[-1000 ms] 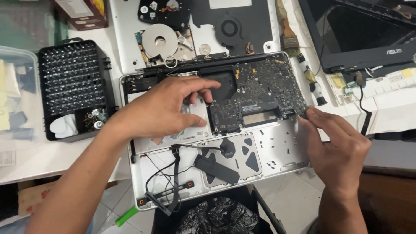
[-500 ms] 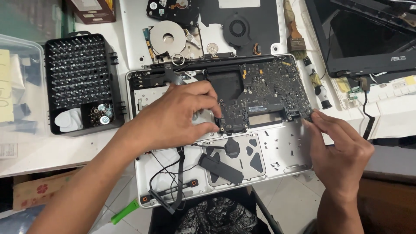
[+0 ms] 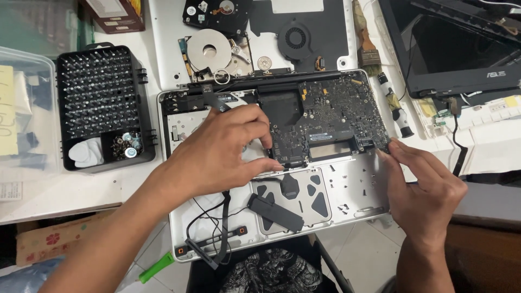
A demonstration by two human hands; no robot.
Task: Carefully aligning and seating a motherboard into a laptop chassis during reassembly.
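An opened silver laptop shell lies in front of me with its dark logic board sitting in the upper half. My left hand pinches the board's lower left corner between thumb and fingers. My right hand grips the board's right edge with its fingertips. A black flat cable sticks up by the shell's upper left corner. Loose black wires and a small black bar lie in the shell's lower part beside the trackpad underside.
A black tray of screwdriver bits stands at the left. Behind the shell lie an opened hard drive, a fan and a brush. Another dark laptop sits at the right. A green tool pokes out below.
My view has shifted so everything sits lower in frame. Both hands have stayed on the board, the left closing in on its lower left corner.
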